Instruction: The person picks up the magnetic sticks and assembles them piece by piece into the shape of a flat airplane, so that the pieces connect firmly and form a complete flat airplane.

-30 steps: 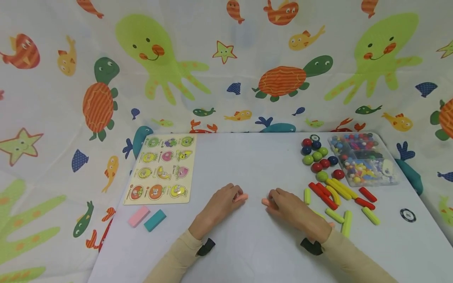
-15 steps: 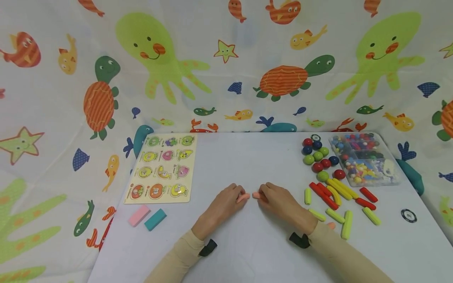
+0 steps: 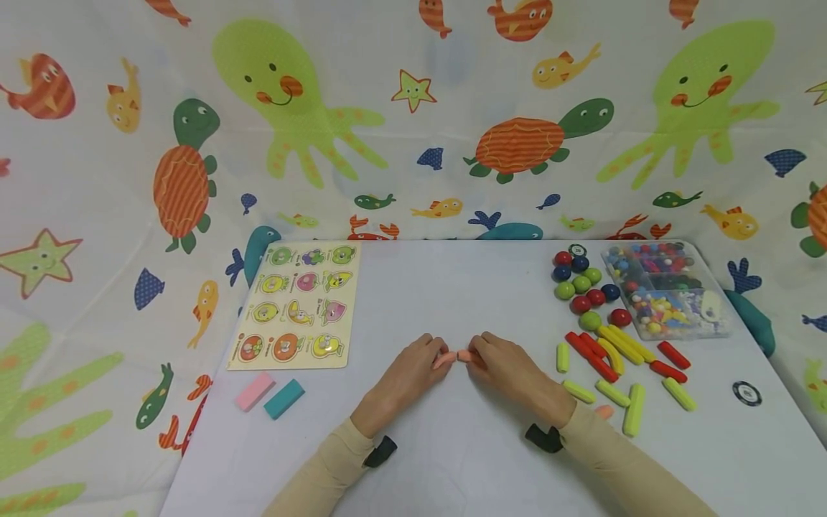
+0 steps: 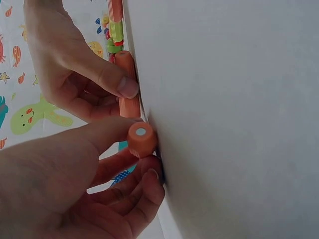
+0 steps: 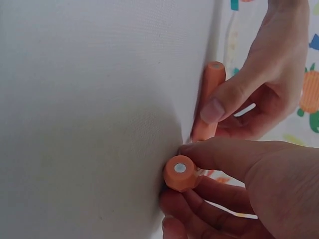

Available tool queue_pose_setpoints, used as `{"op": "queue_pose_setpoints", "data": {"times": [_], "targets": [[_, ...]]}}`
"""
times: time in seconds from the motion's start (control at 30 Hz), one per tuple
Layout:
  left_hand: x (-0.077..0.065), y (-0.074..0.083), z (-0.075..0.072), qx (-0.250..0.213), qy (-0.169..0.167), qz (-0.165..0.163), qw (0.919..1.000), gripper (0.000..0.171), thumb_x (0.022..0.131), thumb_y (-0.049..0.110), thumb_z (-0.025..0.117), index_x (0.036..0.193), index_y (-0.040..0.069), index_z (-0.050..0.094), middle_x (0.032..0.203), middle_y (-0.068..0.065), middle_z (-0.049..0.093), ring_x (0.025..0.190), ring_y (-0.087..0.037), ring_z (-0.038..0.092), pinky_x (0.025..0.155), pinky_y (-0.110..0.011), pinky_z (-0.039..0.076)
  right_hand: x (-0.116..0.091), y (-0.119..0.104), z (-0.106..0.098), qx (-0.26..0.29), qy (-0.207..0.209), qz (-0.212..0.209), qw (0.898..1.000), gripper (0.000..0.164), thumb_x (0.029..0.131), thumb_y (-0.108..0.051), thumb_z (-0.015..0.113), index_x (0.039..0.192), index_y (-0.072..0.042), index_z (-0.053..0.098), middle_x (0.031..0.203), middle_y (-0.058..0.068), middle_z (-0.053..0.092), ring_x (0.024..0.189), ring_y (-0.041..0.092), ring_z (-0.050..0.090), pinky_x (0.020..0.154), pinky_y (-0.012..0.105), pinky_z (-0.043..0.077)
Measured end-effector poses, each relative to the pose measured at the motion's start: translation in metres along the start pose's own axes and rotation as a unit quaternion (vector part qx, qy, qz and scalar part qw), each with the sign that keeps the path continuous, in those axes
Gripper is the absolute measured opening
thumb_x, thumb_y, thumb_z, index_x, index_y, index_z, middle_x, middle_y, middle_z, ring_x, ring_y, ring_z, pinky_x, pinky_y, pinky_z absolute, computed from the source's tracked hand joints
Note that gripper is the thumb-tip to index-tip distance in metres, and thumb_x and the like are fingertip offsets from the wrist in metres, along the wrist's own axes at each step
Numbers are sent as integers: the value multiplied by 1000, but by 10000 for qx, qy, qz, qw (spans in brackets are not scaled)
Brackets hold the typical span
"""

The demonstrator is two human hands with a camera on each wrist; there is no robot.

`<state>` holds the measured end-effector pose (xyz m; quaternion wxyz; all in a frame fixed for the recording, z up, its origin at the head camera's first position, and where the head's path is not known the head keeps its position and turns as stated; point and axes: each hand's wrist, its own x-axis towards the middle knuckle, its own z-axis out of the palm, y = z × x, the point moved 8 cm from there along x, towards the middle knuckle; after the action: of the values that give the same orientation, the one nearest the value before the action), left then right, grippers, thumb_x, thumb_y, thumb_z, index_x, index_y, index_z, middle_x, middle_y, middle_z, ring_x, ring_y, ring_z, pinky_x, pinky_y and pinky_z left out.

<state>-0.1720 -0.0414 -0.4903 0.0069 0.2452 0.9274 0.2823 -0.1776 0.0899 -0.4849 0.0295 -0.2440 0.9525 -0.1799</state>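
Observation:
Over the middle of the white table, my left hand [image 3: 410,370] pinches an orange magnetic stick [image 3: 443,360] between thumb and fingers. A second orange magnetic stick [image 3: 464,355] is pinched by my right hand [image 3: 507,366]. The inner ends of the two sticks point at each other and nearly meet in the head view. In the left wrist view, the left stick's outer end [image 4: 141,139] shows a silver disc. The right stick's outer end [image 5: 180,172] carries a similar disc in the right wrist view. Fingers hide the middles of both sticks.
Yellow-green sticks [image 3: 634,411], red and yellow ones, and another orange stick [image 3: 604,412] lie right, beside my forearm. Behind them are coloured balls [image 3: 581,304] and a clear bead box [image 3: 665,291]. A fruit puzzle board [image 3: 293,305], pink block [image 3: 255,391] and teal block [image 3: 284,399] lie left.
My right hand has moved left with its orange stick, closing the gap to the other stick. The left hand has shifted only slightly, still gripping its stick.

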Motion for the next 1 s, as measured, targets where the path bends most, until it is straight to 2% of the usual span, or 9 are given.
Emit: {"op": "queue_pose_setpoints", "data": {"times": [0.3,0.53,0.73,0.87,1.0], "targets": [[1,0,1,124,28,-36,9999,18,97,23,70,100,5,68,85,-3,60,66,-7,47,60,-17,42,0,-2,-1,-130,165,-103,9997,22,87,-18,81,100,-7,68,78,-2,53,66,9,45,59,22,40],[0,0,1,100,24,-5,9999,23,97,24,71,108,5,69,90,-5,63,69,-9,51,61,-18,44,1,-3,-1,-115,237,-176,9995,24,88,-18,80,108,-8,70,83,-1,58,69,9,47,61,22,44],[-1,1,-1,108,176,148,9997,18,97,20,70,106,5,70,87,-5,62,67,-8,48,59,-17,41,2,-5,-3,-181,395,-290,9986,21,87,-20,81,103,-10,71,83,-2,59,70,9,49,62,23,45],[-2,2,-2,165,296,236,9991,16,97,20,70,102,5,70,86,-4,61,68,-8,49,59,-17,40,2,-4,-9,188,650,-285,9973,19,90,-21,78,101,-10,68,82,-3,59,71,9,50,63,23,46],[-2,2,-3,223,391,274,9986,16,97,20,70,101,5,71,85,-2,61,67,-9,50,58,-17,40,2,-2,-14,751,744,-275,9940,25,91,-13,75,113,-8,63,83,-4,56,72,7,52,65,21,49]]}}
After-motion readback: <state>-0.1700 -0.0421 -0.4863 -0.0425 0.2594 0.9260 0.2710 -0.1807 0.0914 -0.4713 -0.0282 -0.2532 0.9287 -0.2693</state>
